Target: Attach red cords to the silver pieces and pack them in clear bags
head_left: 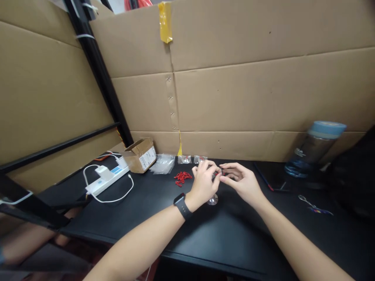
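My left hand (205, 183), with a black watch on its wrist, and my right hand (241, 181) meet above the black table (202, 234). Between their pinched fingertips is a small shiny piece (222, 171) with a bit of red beside it; its details are too small to tell. Just below my left hand, a round silver metal object (213, 200) rests on the table, partly covered by the fingers. A pile of red cords (183, 177) lies to the left of my left hand. Behind the hands are two small clear packets (184, 159), each with something inside.
An open cardboard box (140, 156) and clear plastic bags (163, 164) stand back left, beside a white power strip (108, 179) with cables. To the right are a blue-lidded bottle (315, 148), a dark flat object (272, 175) and a small corded trinket (316, 208). Cardboard panels rise behind.
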{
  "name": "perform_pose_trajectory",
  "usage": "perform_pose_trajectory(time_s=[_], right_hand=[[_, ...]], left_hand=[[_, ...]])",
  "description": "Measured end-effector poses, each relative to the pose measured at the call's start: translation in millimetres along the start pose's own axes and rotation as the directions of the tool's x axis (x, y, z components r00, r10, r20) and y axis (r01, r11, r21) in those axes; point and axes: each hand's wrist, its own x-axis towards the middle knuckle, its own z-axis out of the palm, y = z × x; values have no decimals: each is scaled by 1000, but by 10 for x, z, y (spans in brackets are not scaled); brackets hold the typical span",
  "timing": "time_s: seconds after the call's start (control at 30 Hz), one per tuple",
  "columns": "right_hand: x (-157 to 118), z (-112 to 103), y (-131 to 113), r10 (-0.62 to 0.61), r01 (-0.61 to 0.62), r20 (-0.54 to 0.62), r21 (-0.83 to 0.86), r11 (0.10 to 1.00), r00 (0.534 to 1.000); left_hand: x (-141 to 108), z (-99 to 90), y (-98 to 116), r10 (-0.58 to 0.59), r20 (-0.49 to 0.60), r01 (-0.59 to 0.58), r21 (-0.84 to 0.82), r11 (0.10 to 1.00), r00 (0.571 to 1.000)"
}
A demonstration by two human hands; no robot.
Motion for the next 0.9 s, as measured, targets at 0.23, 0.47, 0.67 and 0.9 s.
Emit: perform_pose_trajectory(time_s=[0.23,0.47,0.67,0.9], right_hand=[[-26,-12,-65,-10,12,-42,60,998,999],[-14,-84,-164,-15,19,29,-139,990,999],[-17,-181,-91,-126,120,8,-371,921,992],[23,-203,-101,-218,259,141,-596,760,966]], left_hand=[[45,-67,26,-66,-12,64,-130,989,998],[79,4,-82,-118,-9,106,-385,917,993],[59,48,-54,-142,26,141,-393,909,989],[60,86,-84,-173,66,185,-386,904,983]])
